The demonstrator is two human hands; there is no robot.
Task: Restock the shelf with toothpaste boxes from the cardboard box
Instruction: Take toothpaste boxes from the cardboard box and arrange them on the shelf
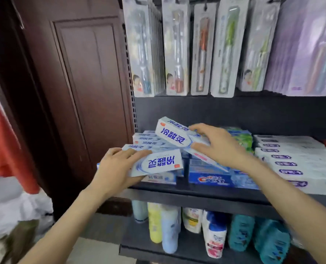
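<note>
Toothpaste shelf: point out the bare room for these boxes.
Bare room on the toothpaste shelf is only its front lip and the air above the stacks, under the hanging toothbrush packs. The Crest boxes and white stacks crowd the surface.

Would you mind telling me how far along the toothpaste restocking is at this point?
Partly done: several white toothpaste boxes already lie stacked at the shelf's left end. In hand: the left hand holds one box at the front edge, and the right hand holds a tilted box above the stack. Left: setting both down flat. The cardboard box is out of view, so the remaining stock is unknown.
</note>
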